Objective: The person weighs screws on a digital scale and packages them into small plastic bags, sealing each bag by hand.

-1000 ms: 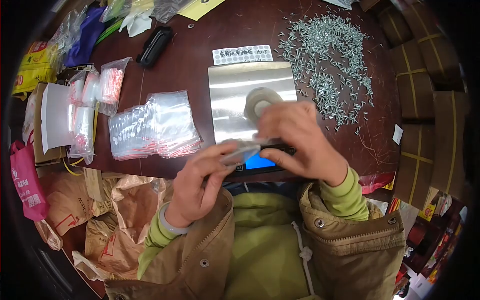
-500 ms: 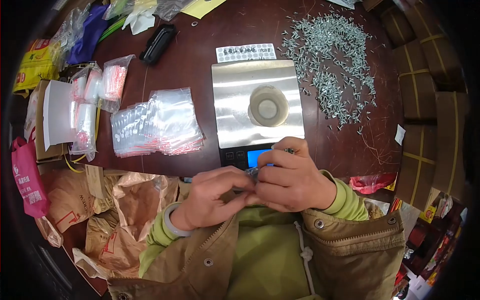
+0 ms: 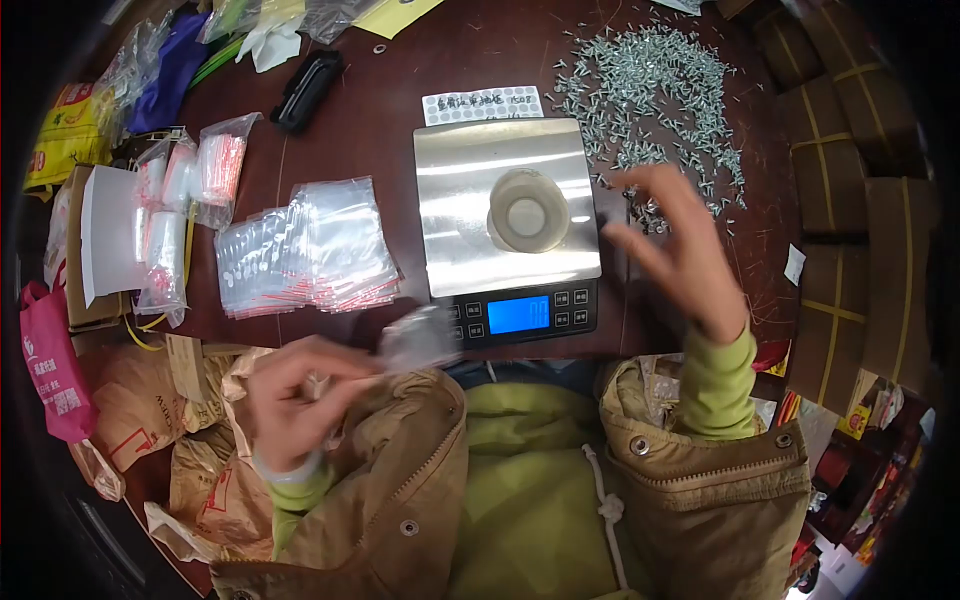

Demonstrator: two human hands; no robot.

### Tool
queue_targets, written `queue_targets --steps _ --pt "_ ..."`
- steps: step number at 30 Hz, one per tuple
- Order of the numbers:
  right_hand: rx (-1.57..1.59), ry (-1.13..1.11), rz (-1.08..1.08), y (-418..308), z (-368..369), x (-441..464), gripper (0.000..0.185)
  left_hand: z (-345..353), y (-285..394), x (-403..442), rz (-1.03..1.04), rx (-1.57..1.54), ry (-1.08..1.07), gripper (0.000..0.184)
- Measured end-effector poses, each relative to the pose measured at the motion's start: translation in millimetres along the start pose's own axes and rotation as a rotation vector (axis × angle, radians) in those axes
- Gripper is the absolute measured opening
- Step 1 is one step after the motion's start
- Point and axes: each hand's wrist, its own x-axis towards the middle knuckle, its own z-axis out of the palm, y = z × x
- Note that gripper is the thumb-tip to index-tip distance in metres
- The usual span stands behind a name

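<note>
Near the table's front edge, my left hand (image 3: 305, 396) pinches a small clear plastic bag (image 3: 420, 340), blurred by motion; its contents are too smeared to make out. My right hand (image 3: 680, 250) has its thumb and fingers apart, between the scale and the loose screws (image 3: 650, 90). A steel-topped scale (image 3: 460, 255) lies in the middle with its blue display (image 3: 519, 315) lit. On its plate stands a round translucent cup (image 3: 528, 210). Flat zip bags (image 3: 345, 240) are fanned out in a pile left of the scale.
Above the scale lies a dotted label sheet (image 3: 480, 104) with handwriting. A black case (image 3: 306, 92) is at the back left. An open box (image 3: 112, 235) with packed bags stands at the left. Cardboard boxes (image 3: 833, 325) line the right side. Brown paper bags (image 3: 225, 490) sit below the table edge.
My hands have separated. The left moved left with the small bag; the right moved up and right toward the screws and opened. The scale's display is now uncovered.
</note>
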Motion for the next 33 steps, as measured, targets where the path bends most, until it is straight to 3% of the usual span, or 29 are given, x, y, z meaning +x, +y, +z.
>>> queue_targets --steps 1,3,5,8,11,14,21,25,27,31,33 --pt "-0.222 -0.002 0.04 22 -5 -1 0.049 -14 0 -7 -0.003 0.1 0.046 0.01" --pt "-0.265 -0.085 0.166 60 -10 -4 0.061 -48 6 -25 -0.235 0.264 0.023 0.01" --pt "-0.328 -0.126 0.143 82 -4 -1 0.062 -72 -2 -42 -0.41 0.396 -0.019 0.013" --pt "-0.302 -0.139 0.314 87 7 17 0.051 -78 -7 -43 -0.623 0.576 -0.132 0.02" --pt "-0.318 -0.156 0.239 104 5 27 0.03 -61 -13 -33 -0.547 0.556 -0.022 0.028" --pt "-0.113 -0.071 0.342 87 -9 31 0.016 -52 -19 -25 -0.407 0.576 -0.02 0.034" --pt "0.237 -0.135 0.14 9 -7 49 0.015 -13 -21 3 -0.162 0.529 0.055 0.027" --pt "0.218 -0.195 -0.05 -13 23 53 0.02 5 -22 19 -0.005 0.6 0.053 0.023" --pt "0.245 -0.09 -0.091 -16 22 48 0.017 12 -34 21 0.067 0.679 0.09 0.025" --pt "0.256 0.03 0.155 -3 -2 33 0.011 22 -54 32 0.171 0.935 0.089 0.025" --pt "0.118 -0.038 0.284 15 -9 24 0.027 21 -65 36 0.265 0.904 0.115 0.022"
